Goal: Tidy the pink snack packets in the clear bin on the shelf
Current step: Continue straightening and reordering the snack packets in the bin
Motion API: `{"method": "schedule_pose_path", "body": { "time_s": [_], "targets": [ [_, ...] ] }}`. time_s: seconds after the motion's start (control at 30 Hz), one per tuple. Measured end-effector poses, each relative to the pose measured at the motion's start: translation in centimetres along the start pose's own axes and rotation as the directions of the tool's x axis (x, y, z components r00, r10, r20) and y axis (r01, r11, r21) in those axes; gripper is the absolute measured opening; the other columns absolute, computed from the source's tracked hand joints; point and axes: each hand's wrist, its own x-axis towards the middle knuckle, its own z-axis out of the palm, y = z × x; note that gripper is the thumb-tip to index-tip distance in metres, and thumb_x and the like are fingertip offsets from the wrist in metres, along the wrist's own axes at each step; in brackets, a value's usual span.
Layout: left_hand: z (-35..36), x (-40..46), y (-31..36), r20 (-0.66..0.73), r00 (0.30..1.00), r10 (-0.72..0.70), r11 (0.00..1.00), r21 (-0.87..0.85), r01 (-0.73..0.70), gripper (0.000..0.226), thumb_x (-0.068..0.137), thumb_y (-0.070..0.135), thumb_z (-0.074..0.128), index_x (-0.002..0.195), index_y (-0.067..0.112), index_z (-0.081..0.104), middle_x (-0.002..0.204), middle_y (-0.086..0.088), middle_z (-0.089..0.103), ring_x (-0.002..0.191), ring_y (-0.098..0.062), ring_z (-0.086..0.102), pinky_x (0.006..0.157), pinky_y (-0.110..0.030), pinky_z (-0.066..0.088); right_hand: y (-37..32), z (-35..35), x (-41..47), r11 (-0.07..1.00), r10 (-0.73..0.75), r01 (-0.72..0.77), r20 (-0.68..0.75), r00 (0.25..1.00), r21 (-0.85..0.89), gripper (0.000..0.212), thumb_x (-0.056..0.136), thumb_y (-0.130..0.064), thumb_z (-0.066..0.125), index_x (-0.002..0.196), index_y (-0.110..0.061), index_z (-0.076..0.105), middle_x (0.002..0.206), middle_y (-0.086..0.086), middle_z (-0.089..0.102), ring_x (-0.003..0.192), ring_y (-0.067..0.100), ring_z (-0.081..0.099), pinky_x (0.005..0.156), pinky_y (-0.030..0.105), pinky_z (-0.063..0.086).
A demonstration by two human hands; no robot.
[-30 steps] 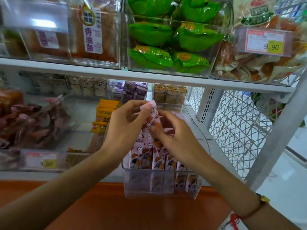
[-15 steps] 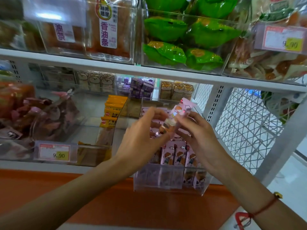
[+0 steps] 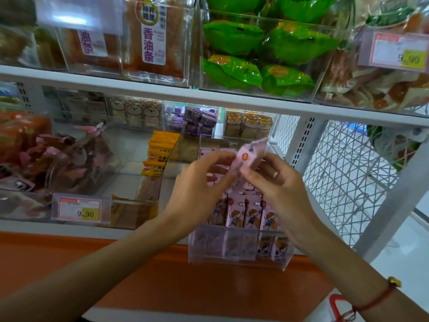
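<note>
A clear bin (image 3: pixel 239 257) stands at the front of the lower shelf, holding several upright pink snack packets (image 3: pixel 251 211) with a cartoon figure on them. Above the bin, both hands hold one pink packet (image 3: pixel 249 155), blurred and tilted up to the right. My left hand (image 3: pixel 199 182) grips its lower left part. My right hand (image 3: pixel 276 182), with a ring on one finger, pinches its right side. The rear rows in the bin are partly hidden behind my hands.
Yellow packets (image 3: pixel 160 154) stand in the clear bin to the left, with a 9.90 price tag (image 3: pixel 80 208) in front. The upper shelf (image 3: pixel 209 98) carries bins of green packets (image 3: pixel 255 52). White wire mesh (image 3: pixel 343 182) closes the right side.
The view has drifted, and the bin now sits further right. Both hands have lifted one pink packet out of the rows and tilted it to the right.
</note>
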Motion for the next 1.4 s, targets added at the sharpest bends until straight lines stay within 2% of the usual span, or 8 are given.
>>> {"method": "schedule_pose_path", "body": {
  "time_s": [0.17,0.33,0.47,0.77,0.97,1.13,1.27,1.4],
  "targets": [
    [-0.4,-0.1,0.2,0.089,0.996,-0.026,0.996,-0.077,0.033,0.031,0.095,0.018,0.056,0.123,0.028,0.061,0.108,0.022,0.066,0.099,0.006,0.061,0.083,-0.010,0.049,-0.4,-0.4,-0.3,1.000,-0.003,0.002,-0.051,0.999,-0.031,0.028,0.081,-0.025,0.069,0.109,-0.026,0.066,0.101,-0.005,0.073,0.093,0.006,0.068,0.079,0.019,0.055],
    [-0.7,0.2,1.3,0.359,0.911,-0.201,0.911,-0.274,0.309,0.018,0.089,0.044,0.054,0.087,0.038,0.071,0.086,0.016,0.074,0.080,-0.001,0.070,0.061,-0.012,0.053,-0.5,-0.7,-0.3,0.983,0.179,-0.173,-0.093,0.979,0.064,0.051,0.068,-0.043,0.071,0.111,-0.016,0.066,0.082,-0.003,0.075,0.077,0.011,0.072,0.072,0.029,0.056],
    [-0.4,0.4,1.3,0.407,0.882,-0.240,0.879,-0.294,0.375,0.014,0.092,0.034,0.057,0.097,0.031,0.069,0.087,0.014,0.074,0.077,0.000,0.069,0.061,-0.010,0.051,-0.5,-0.6,-0.2,0.979,0.202,-0.198,-0.079,0.976,0.054,0.054,0.068,-0.044,0.072,0.116,-0.019,0.065,0.083,-0.003,0.075,0.080,0.011,0.072,0.081,0.035,0.056],
    [-0.6,0.3,0.7,0.072,0.990,0.119,0.993,0.002,-0.120,0.034,0.086,0.008,0.065,0.113,0.028,0.056,0.110,0.024,0.059,0.109,0.005,0.056,0.095,-0.011,0.043,-0.6,-1.6,-0.2,0.991,-0.077,0.056,0.172,0.982,0.124,0.037,0.062,-0.016,0.074,0.096,-0.027,0.065,0.107,-0.006,0.070,0.110,0.010,0.062,0.093,0.032,0.052],
    [-0.5,0.5,0.6,0.049,0.998,-0.030,0.985,-0.166,0.038,0.032,0.084,0.021,0.067,0.113,0.025,0.055,0.112,0.013,0.064,0.102,0.001,0.063,0.087,-0.018,0.053,-0.5,-1.6,-0.4,0.993,-0.078,0.089,0.140,0.987,-0.072,0.065,0.067,-0.025,0.075,0.128,-0.030,0.052,0.122,-0.010,0.062,0.117,0.003,0.055,0.103,0.036,0.043],
    [-0.1,0.5,1.5,0.010,0.991,-0.131,0.930,-0.346,0.126,0.033,0.075,0.036,0.068,0.104,0.026,0.055,0.100,0.010,0.067,0.082,-0.003,0.070,0.060,-0.017,0.055,-0.4,-0.1,-1.0,0.933,-0.207,0.208,0.034,0.978,-0.295,0.049,0.077,-0.031,0.073,0.120,-0.028,0.052,0.114,-0.012,0.061,0.100,-0.004,0.060,0.078,0.013,0.052],
    [-0.6,1.1,1.4,0.113,0.971,-0.210,0.884,-0.404,0.238,0.042,0.083,0.044,0.061,0.122,0.029,0.054,0.108,0.013,0.069,0.097,0.001,0.066,0.078,-0.020,0.056,-0.2,-0.6,-0.6,0.999,0.044,-0.043,0.129,0.991,-0.006,0.049,0.081,-0.030,0.061,0.127,-0.017,0.055,0.112,0.000,0.067,0.102,0.010,0.065,0.084,0.026,0.054],
    [-1.4,1.5,1.2,0.184,0.951,-0.247,0.810,-0.500,0.307,0.028,0.089,0.028,0.059,0.116,0.020,0.059,0.097,0.004,0.074,0.092,-0.007,0.070,0.071,-0.014,0.054,-0.1,-0.6,-0.5,0.942,0.251,-0.303,0.294,0.922,0.145,0.048,0.082,-0.029,0.054,0.126,-0.010,0.056,0.110,0.005,0.067,0.099,0.016,0.065,0.084,0.031,0.053]
  ]
}}
